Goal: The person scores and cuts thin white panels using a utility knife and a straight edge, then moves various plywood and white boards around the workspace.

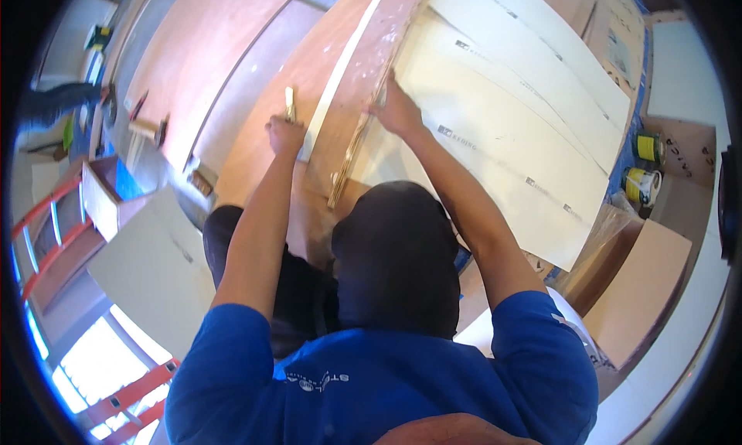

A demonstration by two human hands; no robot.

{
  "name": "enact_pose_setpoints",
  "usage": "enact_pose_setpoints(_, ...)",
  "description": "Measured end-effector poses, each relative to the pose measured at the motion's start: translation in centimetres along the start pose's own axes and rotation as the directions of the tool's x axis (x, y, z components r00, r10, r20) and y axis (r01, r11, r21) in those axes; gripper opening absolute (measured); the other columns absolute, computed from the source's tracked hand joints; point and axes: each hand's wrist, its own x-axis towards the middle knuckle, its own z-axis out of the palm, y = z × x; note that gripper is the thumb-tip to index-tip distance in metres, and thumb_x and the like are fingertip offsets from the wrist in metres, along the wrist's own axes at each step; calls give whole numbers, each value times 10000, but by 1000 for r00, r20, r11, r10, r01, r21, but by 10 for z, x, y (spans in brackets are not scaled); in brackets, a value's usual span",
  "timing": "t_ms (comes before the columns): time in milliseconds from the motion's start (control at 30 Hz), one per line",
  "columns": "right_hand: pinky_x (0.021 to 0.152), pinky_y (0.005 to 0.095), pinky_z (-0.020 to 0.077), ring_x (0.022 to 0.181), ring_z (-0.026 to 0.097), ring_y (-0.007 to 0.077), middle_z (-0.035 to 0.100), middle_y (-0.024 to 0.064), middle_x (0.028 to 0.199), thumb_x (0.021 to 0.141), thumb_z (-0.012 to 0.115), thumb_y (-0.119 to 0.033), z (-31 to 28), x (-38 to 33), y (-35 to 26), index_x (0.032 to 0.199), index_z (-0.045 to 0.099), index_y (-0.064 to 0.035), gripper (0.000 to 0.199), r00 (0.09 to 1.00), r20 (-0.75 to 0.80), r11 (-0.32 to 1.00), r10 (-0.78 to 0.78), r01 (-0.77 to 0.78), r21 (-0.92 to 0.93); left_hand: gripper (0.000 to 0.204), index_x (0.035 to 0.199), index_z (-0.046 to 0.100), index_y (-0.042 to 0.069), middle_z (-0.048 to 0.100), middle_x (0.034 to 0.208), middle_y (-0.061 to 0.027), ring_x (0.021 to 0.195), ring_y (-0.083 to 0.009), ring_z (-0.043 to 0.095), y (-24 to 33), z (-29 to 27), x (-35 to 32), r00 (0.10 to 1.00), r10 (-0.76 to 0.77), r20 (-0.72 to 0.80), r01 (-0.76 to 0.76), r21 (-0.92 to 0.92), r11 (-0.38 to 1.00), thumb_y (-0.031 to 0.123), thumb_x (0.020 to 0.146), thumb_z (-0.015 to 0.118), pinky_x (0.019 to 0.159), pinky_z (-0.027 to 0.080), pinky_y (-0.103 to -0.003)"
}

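Nearest us is the blue shirt [371, 383], with dark trousers [297, 298] just past it. Beyond, a rough wooden strip [344, 165] runs away from us between a brown board [259, 128] and white sheets [502, 167]. Our left hand [286, 136], above the board, has its fingers closed around a small pale stick [291, 101]. Our right hand [398, 111] touches the strip farther along; we cannot tell whether its fingers grip. Past the hands, a white band [352, 47] extends along the board.

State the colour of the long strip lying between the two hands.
The strip is white; the head view shows it best.
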Motion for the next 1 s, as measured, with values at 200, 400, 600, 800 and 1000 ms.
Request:
enact_pose_setpoints(200,1196,548,222,1501,150,441,136,235,1638,783,727,-620,-67,-38,159,1569,218,-35,1104,920,-277,929,279,-331,-165,549,1218,426,-34,468,1247,-268,1095,-428,579,30,-11,-18,998,51,23,-51,-15,999,227,847,735,903,516,-471)
enact_pose_setpoints(400,1079,754,248,1516,-3,456,-77,119,1675,592,889,-559,-131,-90,218,1610,63,-189,1363,812,-37,749,583,-554,-363,549,1264,399,-27,441,1289,-261,1112,-424,588,44,-30,-15,990,-58,129,42,128,991,226,887,708,935,510,-476)
enact_pose_setpoints(600,1075,766,245,1512,-33,467,-86,115,1674,556,925,-498,-134,-85,215,1609,39,-193,1409,804,-56,747,593,-574,-334,566,1286,397,-24,454,1311,-259,1164,-432,575,47,-35,-7,970,-83,228,37,199,979,236,889,705,957,505,-469)
enact_pose_setpoints(800,1047,779,276,1496,-18,508,-95,150,1666,572,924,-479,-131,-84,219,1606,20,-177,1405,795,-43,732,605,-577,-363,587,1270,449,-43,505,1325,-272,1155,-428,596,44,-33,2,969,-56,242,2,217,976,277,864,728,967,500,-480)
enact_pose_setpoints(1000,1030,747,354,1482,21,536,-96,194,1654,588,943,-404,-134,-64,193,1597,1,-133,1406,760,0,700,650,-598,-391,418,1196,575,-40,643,1173,-304,1124,-427,631,60,-60,53,961,-1,278,-61,214,975,236,886,534,943,505,-501)
